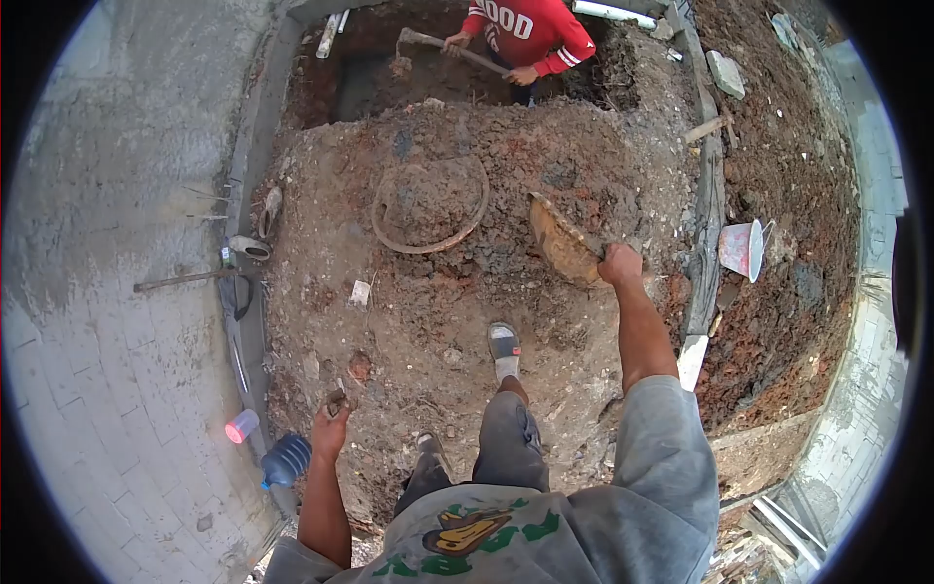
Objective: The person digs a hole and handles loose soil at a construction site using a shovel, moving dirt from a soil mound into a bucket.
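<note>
My right hand (622, 264) grips the rim of a mud-caked shallow basin (562, 243), which is tipped on its side over the soil. Just left of it, a second round basin (431, 244) lies on the ground, heaped with brown earth. My left hand (333, 419) hangs low on the left with its fingers curled together; what they hold, if anything, I cannot tell. Below that hand sits a blue plastic water jug (285, 461).
A person in a red sweatshirt (530, 39) holds a hoe (457, 49) in the pit ahead. A white bucket (741, 250) stands right, beyond a concrete beam (709, 195). Shoes (251, 247) and a pink-lidded container (242, 425) are along the left wall.
</note>
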{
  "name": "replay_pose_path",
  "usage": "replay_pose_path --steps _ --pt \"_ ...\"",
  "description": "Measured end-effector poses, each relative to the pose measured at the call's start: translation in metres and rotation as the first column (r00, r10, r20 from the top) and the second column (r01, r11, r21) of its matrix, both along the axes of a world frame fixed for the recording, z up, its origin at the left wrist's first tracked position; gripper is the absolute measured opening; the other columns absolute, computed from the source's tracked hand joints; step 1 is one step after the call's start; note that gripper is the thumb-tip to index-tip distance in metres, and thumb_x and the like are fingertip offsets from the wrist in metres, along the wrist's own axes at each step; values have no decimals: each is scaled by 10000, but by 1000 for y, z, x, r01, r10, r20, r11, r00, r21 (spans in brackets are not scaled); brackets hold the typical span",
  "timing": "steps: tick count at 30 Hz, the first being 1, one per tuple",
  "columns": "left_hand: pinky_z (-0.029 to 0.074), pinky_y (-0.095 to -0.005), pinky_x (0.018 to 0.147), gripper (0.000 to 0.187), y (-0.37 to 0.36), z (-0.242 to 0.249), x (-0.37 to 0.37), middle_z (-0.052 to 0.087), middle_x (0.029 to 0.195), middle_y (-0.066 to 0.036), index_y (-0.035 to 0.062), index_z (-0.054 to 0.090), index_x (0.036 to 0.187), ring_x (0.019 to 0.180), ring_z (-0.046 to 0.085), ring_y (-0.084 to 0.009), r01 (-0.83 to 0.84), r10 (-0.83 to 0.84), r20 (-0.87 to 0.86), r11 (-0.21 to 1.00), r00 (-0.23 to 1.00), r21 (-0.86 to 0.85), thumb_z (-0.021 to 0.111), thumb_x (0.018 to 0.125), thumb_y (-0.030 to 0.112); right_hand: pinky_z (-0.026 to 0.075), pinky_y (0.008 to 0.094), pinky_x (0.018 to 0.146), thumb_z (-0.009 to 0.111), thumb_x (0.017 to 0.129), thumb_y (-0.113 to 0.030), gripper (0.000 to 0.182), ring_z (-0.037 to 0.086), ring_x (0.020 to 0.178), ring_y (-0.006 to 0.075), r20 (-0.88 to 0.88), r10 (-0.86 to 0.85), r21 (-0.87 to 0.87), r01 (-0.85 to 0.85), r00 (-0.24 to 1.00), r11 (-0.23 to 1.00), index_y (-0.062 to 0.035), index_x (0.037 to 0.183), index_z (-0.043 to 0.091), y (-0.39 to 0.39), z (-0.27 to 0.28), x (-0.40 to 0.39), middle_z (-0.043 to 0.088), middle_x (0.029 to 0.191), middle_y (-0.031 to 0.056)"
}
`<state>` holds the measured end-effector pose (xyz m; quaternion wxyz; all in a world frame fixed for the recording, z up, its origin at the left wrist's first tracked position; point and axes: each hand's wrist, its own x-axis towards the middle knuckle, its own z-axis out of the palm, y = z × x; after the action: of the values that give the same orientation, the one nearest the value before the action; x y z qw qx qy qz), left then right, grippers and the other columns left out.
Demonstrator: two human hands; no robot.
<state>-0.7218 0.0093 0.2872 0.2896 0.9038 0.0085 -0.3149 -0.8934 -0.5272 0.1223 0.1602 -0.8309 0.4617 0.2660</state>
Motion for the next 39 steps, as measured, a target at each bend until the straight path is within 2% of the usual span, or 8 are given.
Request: replay_pose_path --steps 5,13,14,21,23,27,32,39 --pt "407 -283 756 323 80 -39 -19 586 867 -83 -2 545 983 833 535 -160 -49 68 -77 974 995 220 587 713 169 343 384 885 502 715 -183 279 520 950 239 32 318 -151 -310 948 939 -74 965 563 -48 -27 46 574 961 111" --pt "414 -271 773 314 12 -46 -15 557 930 -92 -27 519 1007 876 526 -157 -89 125 -187 978 974 189 589 739 120 359 384 879 485 737 -186 322 478 1014 266 127 -4 -297 42 992 954 -51 1027 523 -12 -82 10 550 1019 94" --pt "409 -269 785 327 10 -57 -16 563 942 -83 -15 509 1040 899 519 -156 -316 278 -279 944 919 -98 571 754 131 397 375 823 507 714 -197 333 513 945 286 128 -52 -163 72 990 984 -39 1007 528 -1 -76 2 566 957 126" --pt "396 -257 763 331 -44 -28 43 556 979 -36 50 480 1118 896 504 -135 -50 44 -57 993 997 -104 509 810 167 434 402 698 586 639 -252 326 553 807 343 123 -206 206 178 971 962 -44 886 539 91 -45 -93 580 826 203" --pt "416 -299 762 335 -44 -10 54 560 1002 -71 76 454 1143 922 526 -191 -546 399 -436 786 807 -291 476 827 185 457 384 663 587 666 -242 210 564 769 315 99 53 158 -68 994 985 -81 801 574 101 -45 -129 566 844 161" --pt "429 -348 776 349 -4 -6 80 558 1012 -104 78 432 1154 919 542 -236 -699 398 -592 551 701 -456 460 828 200 459 391 652 586 666 -239 203 566 754 308 71 143 110 -150 987 983 -71 780 575 103 -35 -161 559 845 156" --pt "460 -363 742 329 79 -48 121 554 993 -122 10 476 1081 850 559 -256 -760 464 -609 476 644 -441 484 763 94 445 379 602 588 669 -213 222 567 653 287 258 -385 163 353 886 921 -34 799 572 126 11 -120 581 753 141" --pt "473 -328 615 320 294 -159 172 587 888 -119 -34 537 964 751 583 -244 -642 550 -331 638 766 -426 514 645 -30 402 271 401 526 676 -26 105 477 470 159 446 -701 477 515 557 713 -2 778 540 262 63 -49 503 602 56"
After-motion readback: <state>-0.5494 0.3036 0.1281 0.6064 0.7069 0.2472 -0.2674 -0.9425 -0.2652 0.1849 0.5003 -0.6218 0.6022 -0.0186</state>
